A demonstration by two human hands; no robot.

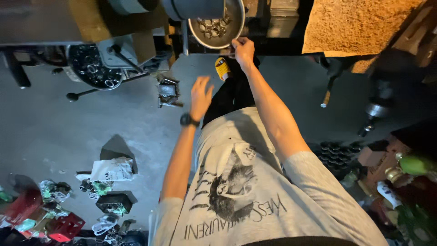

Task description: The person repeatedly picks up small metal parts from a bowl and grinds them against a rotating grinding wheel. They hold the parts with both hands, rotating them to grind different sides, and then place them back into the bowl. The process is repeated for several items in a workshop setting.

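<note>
Right hand (pixel 243 49) pinches metal bowl (pixel 196 31) rim; rings (pixel 214 27) inside.

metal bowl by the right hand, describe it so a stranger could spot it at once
Look to the top middle of the view, at the edge of the machine bench. The right hand grips the rim of a round metal bowl there. Only it holds a heap of small metal rings.

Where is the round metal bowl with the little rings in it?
The bowl is at the top middle of the head view, and the right hand touches its lower rim.
</note>
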